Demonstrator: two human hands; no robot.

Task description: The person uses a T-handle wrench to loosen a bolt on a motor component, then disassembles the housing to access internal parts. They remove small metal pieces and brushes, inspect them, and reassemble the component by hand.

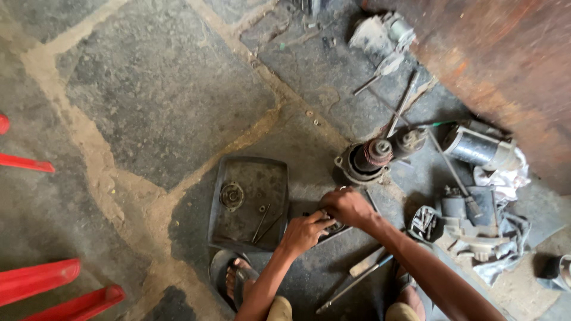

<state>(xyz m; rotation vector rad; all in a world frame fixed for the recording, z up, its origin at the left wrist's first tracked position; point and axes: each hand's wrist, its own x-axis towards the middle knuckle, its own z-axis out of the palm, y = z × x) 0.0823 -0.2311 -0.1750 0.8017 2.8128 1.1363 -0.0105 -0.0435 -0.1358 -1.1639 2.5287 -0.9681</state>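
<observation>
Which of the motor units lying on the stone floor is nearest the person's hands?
The dark open-ended unit with the reddish winding, just above the right hand. The silver cylindrical one and the pale one at the top lie farther off.

- Soft, even daylight falls across the stone floor (148, 89); shadows are faint.
- Upper right of the frame looks blurred and reddish.
- Wide-angle bending shows toward the edges.

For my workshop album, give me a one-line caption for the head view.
Both hands, left and right, grip a small part beside a dark tray on the stone floor.
</observation>
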